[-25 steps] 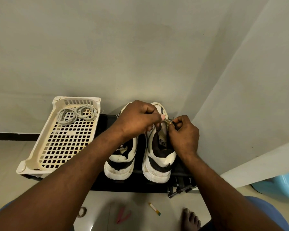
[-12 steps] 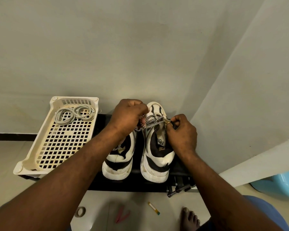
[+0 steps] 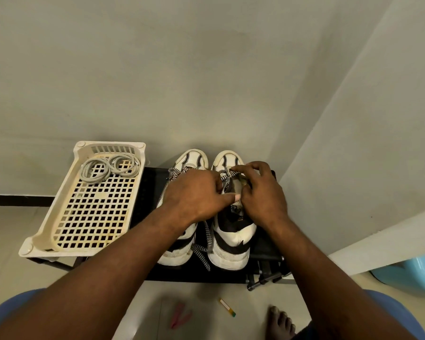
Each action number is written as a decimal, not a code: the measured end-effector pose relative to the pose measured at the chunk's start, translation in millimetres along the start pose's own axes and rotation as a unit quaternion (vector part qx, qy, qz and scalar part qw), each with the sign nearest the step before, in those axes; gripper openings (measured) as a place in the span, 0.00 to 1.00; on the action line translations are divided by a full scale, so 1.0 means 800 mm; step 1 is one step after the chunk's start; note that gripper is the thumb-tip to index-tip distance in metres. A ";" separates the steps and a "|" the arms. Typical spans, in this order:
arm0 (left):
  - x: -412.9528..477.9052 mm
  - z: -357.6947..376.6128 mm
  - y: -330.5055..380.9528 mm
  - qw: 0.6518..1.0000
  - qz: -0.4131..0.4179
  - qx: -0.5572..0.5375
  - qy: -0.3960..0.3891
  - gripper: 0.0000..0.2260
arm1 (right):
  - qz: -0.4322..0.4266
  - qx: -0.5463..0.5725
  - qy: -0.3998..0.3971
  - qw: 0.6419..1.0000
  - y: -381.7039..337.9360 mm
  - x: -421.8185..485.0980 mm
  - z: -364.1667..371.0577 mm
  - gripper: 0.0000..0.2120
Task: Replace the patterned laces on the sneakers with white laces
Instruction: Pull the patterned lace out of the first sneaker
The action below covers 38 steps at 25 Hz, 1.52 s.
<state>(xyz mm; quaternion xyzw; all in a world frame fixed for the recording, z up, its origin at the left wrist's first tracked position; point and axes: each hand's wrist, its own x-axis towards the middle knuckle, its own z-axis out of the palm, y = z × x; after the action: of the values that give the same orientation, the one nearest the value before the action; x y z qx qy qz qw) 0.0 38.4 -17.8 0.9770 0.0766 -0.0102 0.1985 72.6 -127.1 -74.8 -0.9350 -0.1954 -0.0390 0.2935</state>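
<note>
Both forearms bare, stretched forward and converging at the wrists. Left hand palm down, knuckles up, fingers curled, tips pinching the lace, thumb stretched sideways toward right hand. Right hand palm down, index reaching ahead, other fingers bent and spread; grip hidden. Bare foot low right.

1. The back wall rose close behind the toes of both sneakers.
2. The side wall hemmed in the right sneaker.
3. The basket sat left of the left sneaker, with a bare strip of black stand between them.
4. The left hand and right hand crowded over the right sneaker's top.
5. A patterned lace trailed through the gap between the heels.
</note>
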 end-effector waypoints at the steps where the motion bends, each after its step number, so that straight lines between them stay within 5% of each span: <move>1: -0.001 0.005 0.004 0.999 0.008 0.029 0.020 0.19 | -0.017 -0.006 -0.015 1.000 0.001 0.000 0.002 0.23; 9: -0.004 0.027 0.021 0.995 0.008 0.080 0.054 0.11 | -0.023 -0.030 -0.008 0.999 0.000 0.002 0.012 0.11; 13: -0.003 0.029 0.021 0.997 0.003 0.066 0.047 0.10 | 0.127 0.141 0.130 0.973 -0.002 0.012 0.009 0.10; 15: 0.000 0.030 0.019 0.997 0.008 0.064 0.042 0.11 | 0.174 0.207 0.138 0.953 0.000 0.015 0.007 0.09; 17: 0.003 0.032 0.016 0.997 0.017 0.063 0.038 0.12 | 0.135 0.209 0.089 0.964 0.000 0.013 0.008 0.06; 20: 0.004 0.035 0.013 0.997 0.030 0.061 0.040 0.12 | 0.011 0.059 0.026 0.998 0.002 0.006 0.012 0.11; 23: 0.004 0.036 0.012 0.997 0.032 0.057 0.041 0.12 | 0.015 -0.008 0.028 0.999 0.005 0.008 0.018 0.06; 25: 0.003 0.035 0.012 0.997 0.026 0.060 0.039 0.12 | 0.037 0.058 0.054 0.996 0.001 0.007 0.019 0.02; 26: 0.003 0.035 0.013 0.997 0.025 0.062 0.039 0.12 | 0.084 0.187 0.078 0.976 -0.005 0.010 0.012 0.02; 28: 0.003 0.036 0.014 0.996 0.026 0.070 0.039 0.12 | 0.209 0.500 0.125 0.831 -0.014 0.019 -0.014 0.08; 29: 0.003 0.037 0.015 0.996 0.026 0.071 0.038 0.12 | 0.238 0.579 0.132 0.769 -0.012 0.021 -0.024 0.08; 30: 0.003 0.037 0.015 0.996 0.026 0.071 0.038 0.12 | 0.248 0.588 0.135 0.758 -0.008 0.024 -0.031 0.06; 34: 0.005 0.039 0.014 0.996 0.031 0.072 0.040 0.12 | 0.156 0.253 0.036 0.954 0.003 0.015 -0.020 0.12; 38: 0.006 0.041 0.015 0.994 0.037 0.089 0.045 0.13 | 0.042 0.062 0.005 0.997 -0.003 0.012 -0.007 0.06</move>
<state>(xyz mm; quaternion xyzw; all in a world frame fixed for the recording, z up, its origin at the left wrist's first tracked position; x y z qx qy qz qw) 6.6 15.6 -43.3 0.9925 0.0478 0.0339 0.1072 81.0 -125.2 -66.9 -0.9222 -0.1561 -0.0193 0.3534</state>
